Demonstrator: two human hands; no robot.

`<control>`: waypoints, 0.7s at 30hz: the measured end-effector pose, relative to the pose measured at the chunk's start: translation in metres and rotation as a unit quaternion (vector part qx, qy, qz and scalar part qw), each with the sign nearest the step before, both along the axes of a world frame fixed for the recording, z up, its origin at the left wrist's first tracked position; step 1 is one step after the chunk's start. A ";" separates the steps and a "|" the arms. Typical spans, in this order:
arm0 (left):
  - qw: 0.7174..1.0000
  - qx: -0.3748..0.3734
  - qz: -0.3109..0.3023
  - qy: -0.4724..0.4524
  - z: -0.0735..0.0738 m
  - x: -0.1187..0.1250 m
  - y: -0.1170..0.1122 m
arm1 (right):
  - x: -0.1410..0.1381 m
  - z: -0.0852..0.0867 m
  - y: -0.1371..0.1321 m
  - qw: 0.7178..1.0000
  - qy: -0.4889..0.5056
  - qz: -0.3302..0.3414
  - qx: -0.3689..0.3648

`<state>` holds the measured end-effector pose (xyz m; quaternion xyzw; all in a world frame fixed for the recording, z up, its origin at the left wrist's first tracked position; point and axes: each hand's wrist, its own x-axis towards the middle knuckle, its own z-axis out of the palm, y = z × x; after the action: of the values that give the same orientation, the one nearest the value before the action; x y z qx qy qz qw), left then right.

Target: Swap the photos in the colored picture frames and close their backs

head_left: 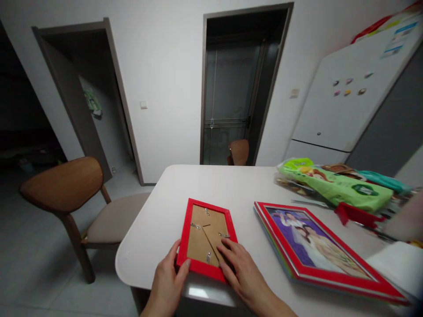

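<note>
The left hand (168, 279) is holding a red frame (198, 240) by its near left corner, thumb lying on the rim; from this hand, the frame is extending toward one to two o'clock. The right hand (239, 264) is resting on the frame's near right part, fingers bending over the brown backing (214, 220); whether it is gripping anything, one cannot tell. From there, the frame's middle is lying toward ten o'clock. Metal clips (209, 257) are showing on the backing, above the white table (244, 180). At three o'clock from the right hand, a larger framed photo (317, 246) is lying face up; at two, farther off, a green packet (340, 185) is lying.
</note>
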<state>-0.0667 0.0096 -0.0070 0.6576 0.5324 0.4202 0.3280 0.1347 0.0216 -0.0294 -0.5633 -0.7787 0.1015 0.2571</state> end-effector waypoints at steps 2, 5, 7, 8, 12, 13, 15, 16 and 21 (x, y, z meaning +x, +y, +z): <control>0.997 0.018 -0.007 0.070 -0.008 -0.001 0.000 | 0.004 -0.006 -0.002 1.000 -0.028 -0.002 0.015; 0.985 0.037 -0.003 0.168 -0.015 0.000 0.000 | 0.007 -0.011 -0.005 0.998 -0.056 -0.001 0.037; 0.974 0.044 0.003 0.221 -0.018 0.001 0.000 | 0.008 -0.012 -0.005 0.997 -0.070 0.001 0.044; 0.969 0.048 0.004 0.242 -0.019 0.001 0.000 | 0.009 -0.012 -0.006 0.996 -0.075 0.004 0.046; 0.955 0.053 0.002 0.291 -0.018 0.002 -0.004 | 0.009 -0.008 -0.007 0.996 -0.079 0.012 0.037; 0.954 0.051 0.001 0.295 -0.017 0.002 -0.004 | 0.009 -0.005 -0.007 0.996 -0.076 0.015 0.033; 0.955 0.051 -0.005 0.292 -0.013 0.002 -0.004 | 0.009 0.001 -0.006 0.997 -0.068 0.029 0.022; 0.957 0.058 -0.012 0.284 -0.011 0.002 -0.003 | 0.008 0.004 -0.004 0.997 -0.064 0.043 0.014; 0.960 0.114 -0.117 0.228 -0.014 0.005 0.009 | -0.003 0.018 0.009 0.989 -0.045 0.139 -0.021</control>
<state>-0.0615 0.0185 -0.0210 0.8263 0.4613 0.2761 0.1678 0.1314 0.0310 -0.0118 -0.4591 -0.8576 0.1276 0.1935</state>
